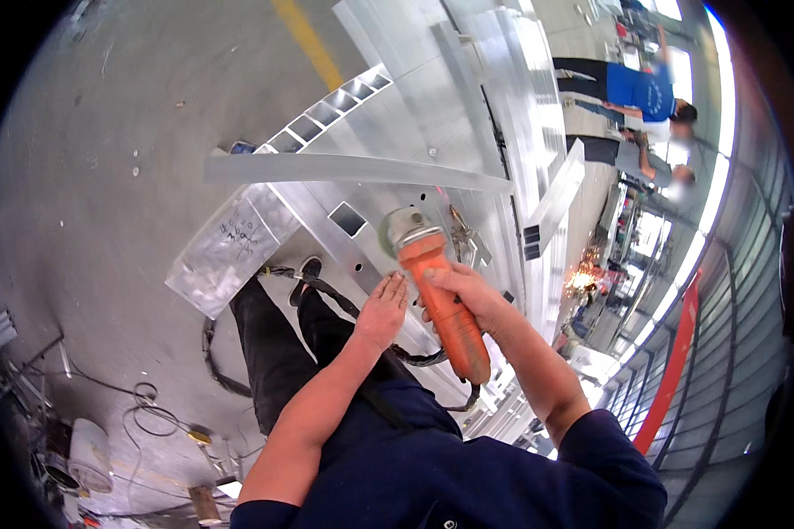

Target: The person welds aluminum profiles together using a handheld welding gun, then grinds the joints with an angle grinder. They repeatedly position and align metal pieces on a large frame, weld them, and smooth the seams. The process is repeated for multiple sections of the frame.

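A long, orange-bodied angle grinder [456, 333] is gripped by the right hand [471, 289], the left hand [384, 311] held flat nearby.

And there it was on my feed: dark handwriting [238, 238], scrawled across a pale, shiny rectangular box [205, 275]! White lettering [655, 95] showed on a bystander's blue T-shirt [631, 85], too. Clean, legible words? I caught none!

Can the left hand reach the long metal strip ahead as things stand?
Probably yes: the left hand looks empty, with a free way to the strip left of the orange grinder. Straight ahead, the grinder's disc looks in the way.
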Motion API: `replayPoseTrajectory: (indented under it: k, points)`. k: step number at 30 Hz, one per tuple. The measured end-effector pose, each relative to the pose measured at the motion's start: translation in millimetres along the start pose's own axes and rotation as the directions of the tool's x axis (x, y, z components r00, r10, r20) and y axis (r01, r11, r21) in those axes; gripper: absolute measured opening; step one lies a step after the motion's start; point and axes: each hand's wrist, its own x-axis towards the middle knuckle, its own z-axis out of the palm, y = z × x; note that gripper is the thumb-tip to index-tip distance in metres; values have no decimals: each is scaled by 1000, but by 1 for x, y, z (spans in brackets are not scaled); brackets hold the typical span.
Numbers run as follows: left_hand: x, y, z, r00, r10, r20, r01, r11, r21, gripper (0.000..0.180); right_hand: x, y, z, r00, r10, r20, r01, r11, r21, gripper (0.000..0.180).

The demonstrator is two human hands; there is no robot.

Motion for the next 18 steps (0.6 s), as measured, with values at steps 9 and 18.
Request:
replayPoseTrajectory:
  k: [9, 18]
  points:
    - [-1, 12, -76, 939, 75, 335, 71, 912, -405, 36, -89, 107, -31, 909, -310, -280, 417, 719, 557, 49]
    - [-90, 183, -158, 528, 770, 358, -364, 586, -724, 70, -167, 312, 9, 697, -35, -716, 713, 133, 688, 50]
